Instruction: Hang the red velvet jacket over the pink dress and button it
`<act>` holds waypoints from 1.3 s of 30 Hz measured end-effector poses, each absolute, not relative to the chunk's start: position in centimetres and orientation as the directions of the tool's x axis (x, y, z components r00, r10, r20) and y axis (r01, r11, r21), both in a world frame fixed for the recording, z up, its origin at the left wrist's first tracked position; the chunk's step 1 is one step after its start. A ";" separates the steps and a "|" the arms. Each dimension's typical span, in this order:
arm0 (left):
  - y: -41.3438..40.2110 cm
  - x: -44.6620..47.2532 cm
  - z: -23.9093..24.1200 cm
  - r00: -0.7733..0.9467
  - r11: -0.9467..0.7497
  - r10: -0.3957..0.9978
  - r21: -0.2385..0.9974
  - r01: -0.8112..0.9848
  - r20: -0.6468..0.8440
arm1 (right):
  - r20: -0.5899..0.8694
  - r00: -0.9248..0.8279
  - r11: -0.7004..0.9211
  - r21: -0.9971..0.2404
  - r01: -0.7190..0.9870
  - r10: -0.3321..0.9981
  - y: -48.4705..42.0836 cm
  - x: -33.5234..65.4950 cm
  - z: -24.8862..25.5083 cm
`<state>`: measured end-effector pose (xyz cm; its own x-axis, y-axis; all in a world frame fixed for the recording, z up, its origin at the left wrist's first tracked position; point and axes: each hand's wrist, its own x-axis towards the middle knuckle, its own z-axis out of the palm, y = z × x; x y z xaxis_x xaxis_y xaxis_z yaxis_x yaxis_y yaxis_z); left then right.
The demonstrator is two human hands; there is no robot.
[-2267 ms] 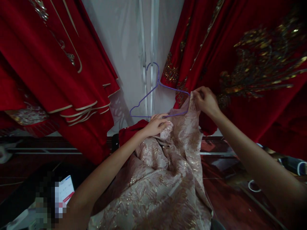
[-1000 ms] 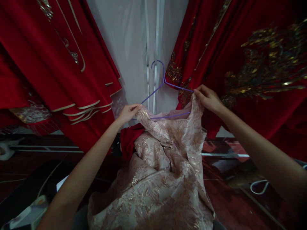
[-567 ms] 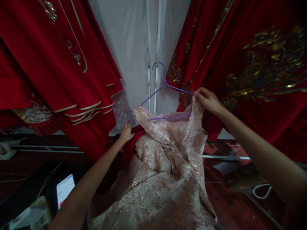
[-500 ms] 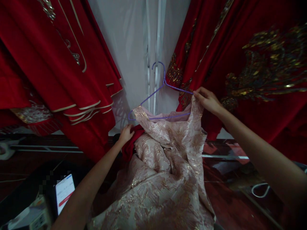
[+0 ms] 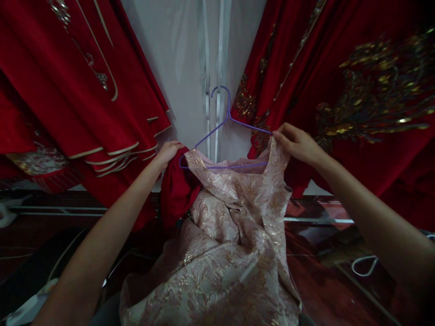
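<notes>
A pale pink and gold brocade dress (image 5: 234, 253) drapes toward me, its straps on a purple wire hanger (image 5: 217, 129). My right hand (image 5: 295, 142) pinches the right strap together with the end of the hanger's arm. On the other side, my left hand (image 5: 169, 153) grips the upper edge of a dark red cloth (image 5: 178, 190), just left of the hanger's left end. This red cloth hangs beside the dress and passes partly behind its left strap. The hanger's hook points up in front of the pale wall, apparently free of any rail.
Red garments with pale piping (image 5: 112, 113) hang on the left. More red garments with gold sequin embroidery (image 5: 374, 99) hang on the right. Low metal rails (image 5: 319, 220) cross near the floor. A white cord loop (image 5: 364, 266) lies at lower right.
My left hand has risen and moved left, lifting the red cloth up beside the hanger's end. My right hand stays at the right strap. The lit phone at lower left is no longer visible.
</notes>
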<state>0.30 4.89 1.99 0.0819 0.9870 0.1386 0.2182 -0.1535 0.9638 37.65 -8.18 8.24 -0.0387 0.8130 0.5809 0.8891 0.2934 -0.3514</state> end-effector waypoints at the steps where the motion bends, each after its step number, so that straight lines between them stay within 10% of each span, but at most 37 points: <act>1: 4.4 1.2 3.4 0.085 -0.203 0.979 0.951 0.233 0.188 | 0.569 -0.054 0.295 -0.342 0.892 0.821 -8.8 37.2 8.5; 9: 1.0 8.3 7.8 0.265 -0.681 0.729 0.708 0.187 0.631 | 0.516 -0.054 0.262 -0.338 0.904 0.855 -8.4 36.8 9.7; 16: 2.6 5.8 6.8 0.272 -0.435 0.900 0.728 0.530 0.340 | -0.037 -0.385 0.319 -0.491 0.811 0.922 -0.9 34.5 10.6; 23: 3.7 3.3 6.4 0.350 -0.132 0.935 0.972 0.193 0.058 | -0.363 -0.632 0.273 -0.676 0.684 0.685 -0.2 29.0 9.4; 39: 3.7 2.8 6.0 0.412 0.042 0.909 0.997 0.069 -0.067 | -0.333 -0.650 0.221 -0.753 0.619 0.683 -0.8 28.2 8.4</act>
